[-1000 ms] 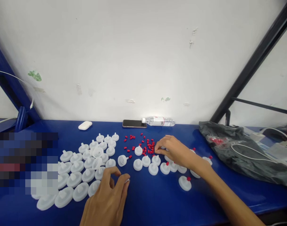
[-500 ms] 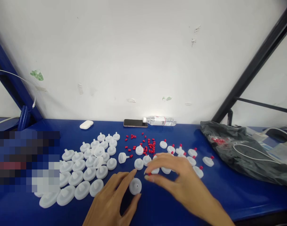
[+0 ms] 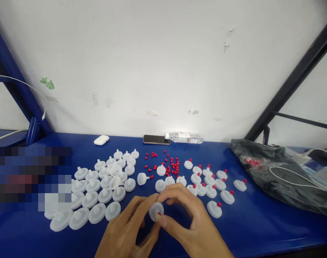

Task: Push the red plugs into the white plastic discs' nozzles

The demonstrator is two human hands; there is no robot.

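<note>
In front of me, my left hand [image 3: 128,227] grips the rim of a white plastic spouted cap [image 3: 154,210] between thumb and forefinger, its spout facing me. My right hand [image 3: 191,222] pinches a small red cap [image 3: 159,214] at the spout's tip; the thumb partly covers it. Whether the red cap is seated on the spout I cannot tell. Loose red caps [image 3: 175,166] are scattered beyond my hands. Spouted caps without red tips [image 3: 89,199] stand in rows to the left. To the right lie several with red tips [image 3: 214,209].
Along the wall lie a white earphone case [image 3: 101,140], a dark phone [image 3: 156,139] and a clear water bottle [image 3: 184,137]. A black plastic bag [image 3: 281,182] with a white cable covers the right side. A blurred-out area [image 3: 29,179] fills the left edge.
My right hand has moved left with the red cap, bringing it to the spout of the piece in my left hand. The view has shifted slightly.
</note>
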